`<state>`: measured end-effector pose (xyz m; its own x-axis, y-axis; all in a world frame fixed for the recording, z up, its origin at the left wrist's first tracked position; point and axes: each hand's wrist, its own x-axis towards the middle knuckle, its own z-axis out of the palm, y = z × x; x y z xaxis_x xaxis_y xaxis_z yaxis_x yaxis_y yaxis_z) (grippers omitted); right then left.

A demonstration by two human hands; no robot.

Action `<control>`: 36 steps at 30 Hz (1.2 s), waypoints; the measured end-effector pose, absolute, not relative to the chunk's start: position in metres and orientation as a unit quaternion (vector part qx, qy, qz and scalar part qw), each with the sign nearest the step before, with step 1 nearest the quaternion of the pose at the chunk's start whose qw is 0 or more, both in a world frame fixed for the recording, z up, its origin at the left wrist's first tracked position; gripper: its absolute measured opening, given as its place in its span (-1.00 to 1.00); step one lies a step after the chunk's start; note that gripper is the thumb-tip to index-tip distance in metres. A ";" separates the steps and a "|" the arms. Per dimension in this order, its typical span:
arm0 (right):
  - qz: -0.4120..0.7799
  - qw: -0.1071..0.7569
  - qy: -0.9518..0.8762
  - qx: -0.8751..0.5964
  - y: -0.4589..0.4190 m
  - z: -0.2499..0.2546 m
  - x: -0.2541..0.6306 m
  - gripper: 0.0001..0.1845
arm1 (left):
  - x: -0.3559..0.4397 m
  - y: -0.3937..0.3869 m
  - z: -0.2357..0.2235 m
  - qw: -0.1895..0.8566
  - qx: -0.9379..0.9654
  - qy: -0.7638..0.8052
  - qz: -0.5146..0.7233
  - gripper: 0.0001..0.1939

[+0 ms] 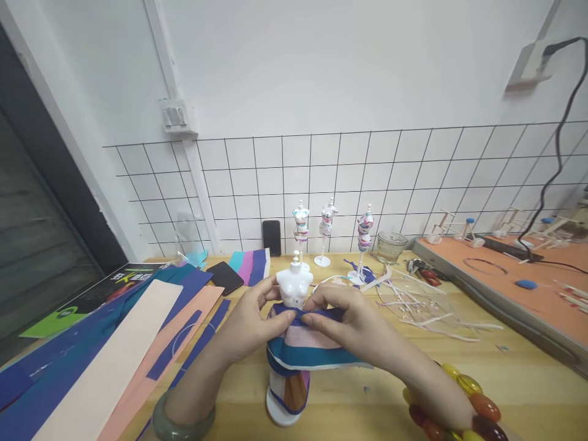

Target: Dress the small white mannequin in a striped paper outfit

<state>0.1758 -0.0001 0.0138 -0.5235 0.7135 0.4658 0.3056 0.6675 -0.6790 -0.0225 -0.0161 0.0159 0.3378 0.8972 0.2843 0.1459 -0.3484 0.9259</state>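
A small white dress form (pixel 294 285) stands upright in front of me on a round white base (pixel 283 416). Striped fabric (pixel 316 356) in blue, pale pink and teal is wrapped about its waist and flares out to the right. My left hand (pixel 250 321) pinches the fabric's blue top edge at the left of the waist. At the right of the waist, my right hand (pixel 346 318) pinches the same edge between thumb and fingers. Below hangs a skirt part with a brown panel (pixel 295 392) and blue edging.
Fabric strips (pixel 114 349) lie at the left beside a dark phone (pixel 225 277). Several small patterned dress forms, including one at right (pixel 365 229), stand near the wire grid. A glass bowl (pixel 391 246), a clear disc with scraps (pixel 416 304) and an orange board (pixel 500 275) are rightward.
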 end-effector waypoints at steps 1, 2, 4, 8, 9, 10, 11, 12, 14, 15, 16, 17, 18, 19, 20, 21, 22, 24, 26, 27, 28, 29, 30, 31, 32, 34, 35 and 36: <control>0.268 0.373 -0.834 -0.305 0.000 0.014 0.176 -0.96 | -0.022 -0.016 0.016 0.430 0.695 0.376 0.436 -0.52; 0.267 0.367 -0.838 -0.304 0.000 0.014 0.177 -0.94 | -0.022 -0.017 0.016 0.430 0.696 0.374 0.436 -0.52; 0.264 0.358 -0.842 -0.306 -0.001 0.014 0.177 -0.93 | -0.022 -0.017 0.016 0.433 0.698 0.367 0.437 -0.53; 0.253 0.347 -0.846 -0.316 -0.002 0.018 0.177 -0.84 | -0.024 -0.016 0.014 0.444 0.697 0.358 0.434 -0.55; 0.249 0.345 -0.847 -0.318 -0.002 0.019 0.177 -0.80 | -0.024 -0.015 0.014 0.445 0.696 0.358 0.434 -0.55; 0.245 0.341 -0.849 -0.320 -0.003 0.019 0.177 -0.77 | -0.024 -0.015 0.013 0.446 0.696 0.358 0.434 -0.56; 0.241 0.339 -0.850 -0.322 -0.003 0.020 0.177 -0.74 | -0.024 -0.015 0.013 0.447 0.696 0.357 0.433 -0.57; 0.240 0.336 -0.851 -0.324 -0.002 0.021 0.177 -0.73 | -0.024 -0.015 0.013 0.449 0.696 0.355 0.433 -0.58; 0.244 0.331 -0.853 -0.322 -0.002 0.021 0.178 -0.77 | -0.023 -0.015 0.013 0.455 0.695 0.349 0.433 -0.57; 0.248 0.330 -0.853 -0.319 -0.002 0.020 0.178 -0.81 | -0.023 -0.016 0.013 0.458 0.695 0.346 0.433 -0.57; 0.252 0.329 -0.853 -0.317 -0.002 0.019 0.178 -0.86 | -0.023 -0.016 0.014 0.459 0.695 0.345 0.433 -0.57; 0.254 0.329 -0.853 -0.315 -0.002 0.019 0.178 -0.88 | -0.023 -0.016 0.014 0.460 0.695 0.344 0.433 -0.57; 0.256 0.328 -0.853 -0.315 -0.002 0.018 0.177 -0.88 | -0.022 -0.017 0.014 0.459 0.696 0.343 0.433 -0.58; 0.256 0.328 -0.853 -0.316 -0.002 0.018 0.177 -0.85 | -0.022 -0.017 0.015 0.457 0.697 0.344 0.432 -0.59; 0.257 0.326 -0.853 -0.316 -0.002 0.018 0.177 -0.82 | -0.022 -0.017 0.015 0.455 0.699 0.345 0.431 -0.60; 0.256 0.323 -0.854 -0.317 -0.002 0.018 0.176 -0.79 | -0.022 -0.017 0.016 0.451 0.700 0.348 0.430 -0.60; 0.255 0.321 -0.855 -0.317 -0.003 0.018 0.176 -0.77 | -0.022 -0.017 0.016 0.448 0.701 0.351 0.429 -0.60; 0.250 0.315 -0.859 -0.318 -0.003 0.020 0.175 -0.74 | -0.023 -0.017 0.017 0.445 0.703 0.357 0.425 -0.59; 0.240 0.312 -0.861 -0.322 -0.003 0.020 0.176 -0.71 | -0.023 -0.017 0.016 0.446 0.703 0.358 0.424 -0.59; 0.236 0.311 -0.862 -0.323 -0.003 0.020 0.176 -0.70 | -0.023 -0.016 0.016 0.448 0.702 0.355 0.424 -0.59; 0.233 0.310 -0.862 -0.325 -0.003 0.020 0.176 -0.71 | -0.024 -0.016 0.016 0.452 0.701 0.351 0.426 -0.59; 0.231 0.310 -0.862 -0.328 -0.003 0.020 0.176 -0.74 | -0.024 -0.016 0.015 0.456 0.700 0.347 0.427 -0.58; 0.230 0.310 -0.861 -0.331 -0.002 0.019 0.177 -0.78 | -0.024 -0.016 0.015 0.460 0.698 0.343 0.428 -0.57; 0.230 0.310 -0.860 -0.334 -0.002 0.018 0.177 -0.82 | -0.025 -0.016 0.015 0.463 0.697 0.340 0.429 -0.56; 0.229 0.310 -0.859 -0.336 -0.002 0.018 0.176 -0.85 | -0.025 -0.017 0.015 0.465 0.696 0.338 0.430 -0.55; 0.228 0.313 -0.859 -0.334 -0.001 0.017 0.176 -0.88 | -0.025 -0.017 0.015 0.465 0.697 0.337 0.430 -0.56; 0.229 0.316 -0.860 -0.330 -0.001 0.017 0.175 -0.88 | -0.025 -0.018 0.015 0.464 0.698 0.336 0.430 -0.56; 0.231 0.318 -0.860 -0.324 -0.001 0.017 0.175 -0.86 | -0.024 -0.018 0.016 0.462 0.700 0.335 0.430 -0.58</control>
<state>0.1752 -0.0014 0.0167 -0.5868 0.7053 0.3978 0.4110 0.6827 -0.6042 -0.0244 -0.0178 0.0158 0.4056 0.8657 0.2932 0.0707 -0.3495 0.9342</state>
